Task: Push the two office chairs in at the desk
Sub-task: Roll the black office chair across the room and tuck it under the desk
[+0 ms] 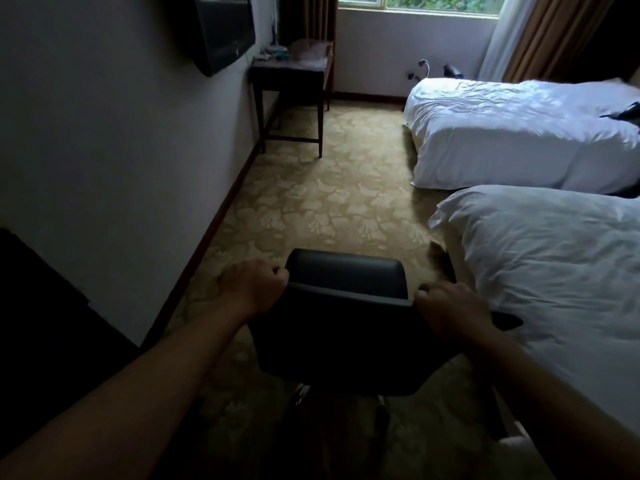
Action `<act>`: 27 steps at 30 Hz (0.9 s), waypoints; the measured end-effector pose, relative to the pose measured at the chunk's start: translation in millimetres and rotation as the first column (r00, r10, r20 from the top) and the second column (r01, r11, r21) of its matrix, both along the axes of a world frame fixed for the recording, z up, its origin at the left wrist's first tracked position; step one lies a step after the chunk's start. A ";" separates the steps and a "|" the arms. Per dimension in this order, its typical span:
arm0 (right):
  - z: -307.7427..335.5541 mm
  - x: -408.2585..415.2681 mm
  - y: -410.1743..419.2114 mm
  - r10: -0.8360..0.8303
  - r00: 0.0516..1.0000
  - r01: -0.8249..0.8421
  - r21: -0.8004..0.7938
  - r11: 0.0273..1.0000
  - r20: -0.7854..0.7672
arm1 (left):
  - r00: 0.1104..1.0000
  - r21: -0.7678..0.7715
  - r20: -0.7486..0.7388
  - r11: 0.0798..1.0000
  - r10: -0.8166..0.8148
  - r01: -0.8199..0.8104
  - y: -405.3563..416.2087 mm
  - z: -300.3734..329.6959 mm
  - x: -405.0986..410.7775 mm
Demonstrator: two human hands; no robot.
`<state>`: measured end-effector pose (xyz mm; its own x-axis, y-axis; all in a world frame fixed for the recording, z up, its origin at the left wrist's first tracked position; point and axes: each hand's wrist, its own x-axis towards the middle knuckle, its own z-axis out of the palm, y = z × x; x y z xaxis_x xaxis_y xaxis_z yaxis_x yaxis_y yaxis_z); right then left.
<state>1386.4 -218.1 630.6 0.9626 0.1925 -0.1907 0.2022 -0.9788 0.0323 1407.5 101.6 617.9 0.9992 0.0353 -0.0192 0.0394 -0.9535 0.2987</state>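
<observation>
A black office chair [346, 341] stands on the carpet right in front of me, its back towards me. My left hand [254, 285] grips the left top corner of the backrest. My right hand [450, 310] grips the right top corner. A dark wooden desk [287, 69] stands far ahead against the left wall, under the window, with small items on top. Only one chair is in view. The chair's wheeled base [304, 393] shows dimly below the seat.
Two beds with white covers [519, 133] [554, 271] fill the right side, the near one close to the chair's right. A wall-mounted television [225, 32] hangs on the left wall. Patterned carpet [329, 188] runs between wall and beds up to the desk. A dark piece of furniture [41, 306] sits at lower left.
</observation>
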 end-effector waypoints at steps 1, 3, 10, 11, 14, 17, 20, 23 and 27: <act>1.2 23.0 3.7 -0.016 1.000 0.017 0.018 1.000 -0.007 | 1.000 0.003 0.012 1.000 0.007 -0.007 3.1 1.3 23.9; 1.6 60.8 9.6 -0.053 0.999 0.053 0.032 0.998 0.003 | 0.999 0.015 0.038 1.000 0.015 -0.016 9.7 -0.2 64.8; 1.1 199.4 26.0 -0.168 0.986 0.165 0.101 0.981 0.020 | 0.997 -0.024 0.070 1.000 0.018 -0.017 26.2 1.9 199.5; -1.2 224.5 28.5 -0.174 0.985 0.172 0.112 0.979 0.010 | 0.997 -0.020 0.074 1.000 0.011 -0.010 28.8 1.8 222.5; -6.2 295.4 37.2 -0.140 0.988 0.146 0.122 0.982 -0.059 | 0.992 0.091 0.125 0.996 -0.007 -0.004 36.7 0.7 283.0; -10.7 365.9 39.9 -0.069 0.987 0.093 0.173 0.981 -0.142 | 0.987 0.195 0.154 0.977 0.054 -0.084 45.9 -4.5 346.3; -19.7 424.5 46.5 0.011 0.994 0.010 0.191 0.981 -0.110 | 0.992 0.212 0.121 0.975 0.047 -0.072 54.9 -6.3 406.6; -23.2 468.5 60.1 -0.028 0.996 0.046 0.219 0.975 -0.081 | 0.994 0.181 0.106 0.982 0.034 -0.053 66.3 -3.6 456.3; -17.6 520.2 79.9 -0.091 0.996 0.090 0.270 0.958 -0.009 | 0.998 0.145 0.060 0.989 0.001 -0.010 86.1 1.7 521.0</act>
<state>1906.6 -138.3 613.0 0.9790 0.1481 -0.1402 0.1124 -0.9654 -0.2355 1928.5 187.7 619.6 0.9982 0.0391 0.0461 0.0313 -0.9868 0.1590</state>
